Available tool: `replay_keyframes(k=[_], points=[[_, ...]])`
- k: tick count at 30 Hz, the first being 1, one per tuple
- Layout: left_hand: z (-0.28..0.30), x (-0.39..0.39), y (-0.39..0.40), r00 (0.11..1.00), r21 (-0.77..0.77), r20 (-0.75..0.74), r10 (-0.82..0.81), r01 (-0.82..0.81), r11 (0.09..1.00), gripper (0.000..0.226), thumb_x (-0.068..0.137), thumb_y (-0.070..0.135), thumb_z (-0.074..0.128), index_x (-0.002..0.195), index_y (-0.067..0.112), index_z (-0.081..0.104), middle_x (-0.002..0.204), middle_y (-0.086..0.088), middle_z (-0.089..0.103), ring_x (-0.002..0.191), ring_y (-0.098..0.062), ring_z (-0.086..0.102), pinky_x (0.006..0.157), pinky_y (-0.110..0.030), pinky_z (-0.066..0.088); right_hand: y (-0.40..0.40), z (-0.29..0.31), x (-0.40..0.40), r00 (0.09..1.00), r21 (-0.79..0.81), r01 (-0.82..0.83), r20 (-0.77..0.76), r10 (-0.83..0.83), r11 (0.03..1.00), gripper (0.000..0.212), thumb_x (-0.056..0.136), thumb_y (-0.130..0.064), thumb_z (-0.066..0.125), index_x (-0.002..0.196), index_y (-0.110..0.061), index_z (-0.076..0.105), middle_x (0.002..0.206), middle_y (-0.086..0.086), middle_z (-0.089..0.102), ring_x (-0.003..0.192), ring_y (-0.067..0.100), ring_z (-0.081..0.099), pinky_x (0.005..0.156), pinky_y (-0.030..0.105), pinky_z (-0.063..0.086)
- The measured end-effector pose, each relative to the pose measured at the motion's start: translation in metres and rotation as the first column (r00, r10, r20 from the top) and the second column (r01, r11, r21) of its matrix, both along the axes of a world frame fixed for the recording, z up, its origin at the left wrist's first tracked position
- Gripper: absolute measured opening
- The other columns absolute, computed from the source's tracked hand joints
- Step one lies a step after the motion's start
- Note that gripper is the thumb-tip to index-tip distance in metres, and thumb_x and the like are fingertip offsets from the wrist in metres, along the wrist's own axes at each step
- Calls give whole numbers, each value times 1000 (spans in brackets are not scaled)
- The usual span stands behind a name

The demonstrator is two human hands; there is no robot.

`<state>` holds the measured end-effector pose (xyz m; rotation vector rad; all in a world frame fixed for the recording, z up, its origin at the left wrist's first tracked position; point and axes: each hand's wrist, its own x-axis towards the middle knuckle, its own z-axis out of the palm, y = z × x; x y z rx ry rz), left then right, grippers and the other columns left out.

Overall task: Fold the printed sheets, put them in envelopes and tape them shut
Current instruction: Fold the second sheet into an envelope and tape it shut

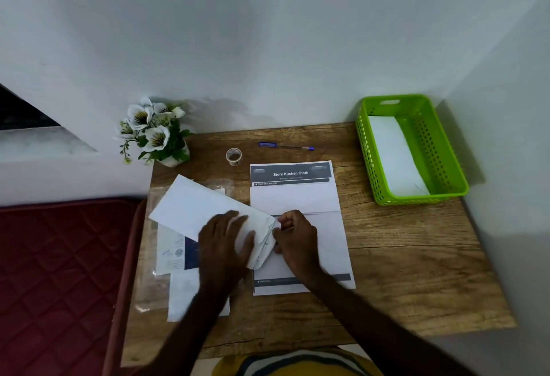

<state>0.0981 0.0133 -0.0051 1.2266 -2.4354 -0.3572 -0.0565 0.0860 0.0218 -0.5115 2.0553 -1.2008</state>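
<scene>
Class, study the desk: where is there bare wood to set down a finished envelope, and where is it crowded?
Bare wood lies right of the printed sheet, below the green basket, and along the near edge of the table. The left side is crowded: envelope, both hands and stacked papers.

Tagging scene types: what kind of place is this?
Probably a home room corner, not an office: small wooden table against a bare wall, quilted maroon mattress beside it, artificial flowers pot.

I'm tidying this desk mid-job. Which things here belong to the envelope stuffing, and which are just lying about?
In use: envelope, printed sheets, tape roll, left hand, right hand.
Lying about: pen, flower pot, green basket.
</scene>
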Motion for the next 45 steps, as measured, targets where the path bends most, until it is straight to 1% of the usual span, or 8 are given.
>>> replay_keyframes(k=[4,7,10,13,15,17,23,45], points=[[-7,-6,22,998,77,62,2,-7,997,67,85,60,67,137,19,59,146,-8,56,135,-29,49,117,-46,33,1,-1,2,998,-7,-19,-53,19,1000,14,88,-6,76,98,-12,68,87,-2,70,76,20,71,57,43,63],[-7,-9,25,996,61,82,22,-27,998,71,84,63,66,138,17,56,146,-11,55,134,-31,49,115,-48,34,2,-1,2,988,1,-74,-133,74,997,17,87,-13,80,99,-12,68,94,-1,71,82,16,69,69,32,62],[-7,-10,22,994,40,96,47,-51,998,69,86,64,62,136,17,58,146,-11,55,134,-32,49,114,-49,35,5,0,3,961,21,-104,-256,106,994,21,86,-19,81,101,-15,67,98,-3,68,87,7,61,75,8,45],[-8,-12,20,994,10,102,40,-41,999,64,87,58,65,135,17,61,145,-11,56,134,-32,49,114,-50,35,10,2,-1,933,80,-58,-350,83,995,25,87,-26,79,107,-19,65,104,-6,65,90,4,57,73,3,36],[-8,-15,20,994,7,104,32,-33,999,61,87,55,66,134,16,62,145,-11,56,133,-33,50,113,-52,36,13,4,-10,916,91,11,-400,26,996,29,87,-30,79,110,-22,64,106,-7,63,89,5,57,69,7,37],[-7,-16,21,993,13,110,33,-35,999,58,88,54,64,133,16,63,144,-11,57,132,-33,52,112,-53,38,16,7,-24,900,93,97,-434,-48,991,36,85,-34,80,114,-22,63,109,-4,62,89,10,60,68,21,47],[-8,-17,22,992,20,117,56,-59,998,56,89,52,62,132,17,63,143,-11,58,131,-33,53,112,-53,39,20,6,-71,900,253,249,-418,-127,935,67,76,-53,83,126,-17,58,130,4,55,110,27,62,84,45,56],[-3,-21,27,983,104,143,112,-127,986,58,89,54,62,134,16,62,145,-9,57,133,-30,51,115,-48,36,-1,5,-96,926,414,252,-366,-93,875,80,66,-53,90,124,-10,57,135,13,54,122,35,57,92,48,52]])
